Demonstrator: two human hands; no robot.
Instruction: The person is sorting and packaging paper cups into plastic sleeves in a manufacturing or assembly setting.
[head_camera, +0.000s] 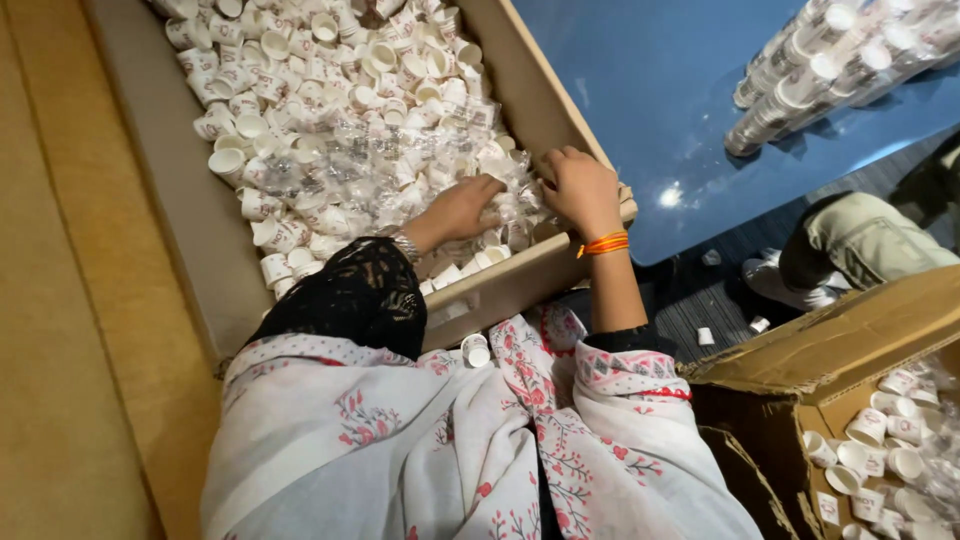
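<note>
Room: tan carpeted floor (60, 400) on the left, dark ribbed floor (690, 320) on the right. Glossy blue desk (640, 90) fills the top right; long sleeves of stacked white paper cups in clear wrap (810, 75) lie at its far right corner.

Large open brown cardboard box (190, 210) sits on the tan floor against the desk's left edge, full of loose small white paper cups with red print (300, 90) mixed with crumpled clear plastic wrap (350, 165).

Both hands are in the box's near right corner. Left hand (462, 208): palm down, fingers curled into cups and wrap; can't tell if it grips anything. Right hand (580, 185): fingers bent over the box rim and wrap, grip not visible; orange thread band (605, 243) on the wrist.

Second open brown cardboard box (840, 350) at bottom right, same cups inside. Stray cups (476, 350) on the floor by the lap.
</note>
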